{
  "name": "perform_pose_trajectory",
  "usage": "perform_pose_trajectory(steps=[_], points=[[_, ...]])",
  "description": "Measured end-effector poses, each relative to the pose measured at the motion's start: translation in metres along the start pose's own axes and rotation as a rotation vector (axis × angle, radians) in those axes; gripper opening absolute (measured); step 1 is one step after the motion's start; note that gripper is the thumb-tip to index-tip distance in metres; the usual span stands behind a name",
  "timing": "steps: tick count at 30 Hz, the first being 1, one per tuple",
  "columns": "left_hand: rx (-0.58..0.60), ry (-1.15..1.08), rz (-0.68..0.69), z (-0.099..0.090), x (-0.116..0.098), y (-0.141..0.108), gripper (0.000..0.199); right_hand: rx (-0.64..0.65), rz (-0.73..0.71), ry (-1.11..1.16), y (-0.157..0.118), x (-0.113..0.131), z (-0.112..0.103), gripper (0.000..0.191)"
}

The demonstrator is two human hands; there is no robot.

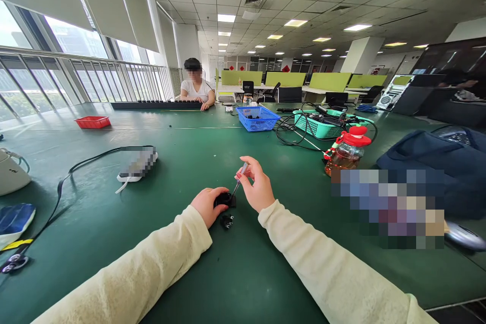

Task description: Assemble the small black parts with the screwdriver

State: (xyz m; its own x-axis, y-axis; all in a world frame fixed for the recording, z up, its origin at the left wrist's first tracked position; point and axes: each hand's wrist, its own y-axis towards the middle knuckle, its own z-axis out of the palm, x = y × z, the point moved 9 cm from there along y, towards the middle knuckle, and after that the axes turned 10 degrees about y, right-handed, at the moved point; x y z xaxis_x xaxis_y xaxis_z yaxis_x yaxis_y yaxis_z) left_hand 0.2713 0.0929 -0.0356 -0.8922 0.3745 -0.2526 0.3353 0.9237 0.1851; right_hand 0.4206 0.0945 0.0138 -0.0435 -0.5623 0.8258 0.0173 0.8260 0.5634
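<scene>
My left hand [208, 205] is closed around a small black plastic part [224, 199], pressing it against the green table [243, 278]. My right hand [256, 185] pinches a slim screwdriver [243, 172] with a pale handle. Its shaft slants down to the left, and the tip meets or comes very near the black part's right side; I cannot tell which. Just below my left fingers lies a loose black piece [227, 221] with small shiny spots. The underside of the held part is hidden by my fingers.
A red-lidded drink jar [345, 152] stands at right, before a dark blue bag [436, 162]. Farther back are a blue basket [257, 118], a teal basket [319, 126] with black cables, and a red tray [92, 121]. Another person [196, 88] sits across the table.
</scene>
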Motion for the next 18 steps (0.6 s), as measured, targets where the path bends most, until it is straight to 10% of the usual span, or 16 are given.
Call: perform_pose_trajectory(steps=[18], points=[[-0.068, 0.043, 0.049, -0.001, 0.005, -0.005, 0.051, 0.038, -0.088, -0.101, -0.006, 0.016, 0.003, 0.033]])
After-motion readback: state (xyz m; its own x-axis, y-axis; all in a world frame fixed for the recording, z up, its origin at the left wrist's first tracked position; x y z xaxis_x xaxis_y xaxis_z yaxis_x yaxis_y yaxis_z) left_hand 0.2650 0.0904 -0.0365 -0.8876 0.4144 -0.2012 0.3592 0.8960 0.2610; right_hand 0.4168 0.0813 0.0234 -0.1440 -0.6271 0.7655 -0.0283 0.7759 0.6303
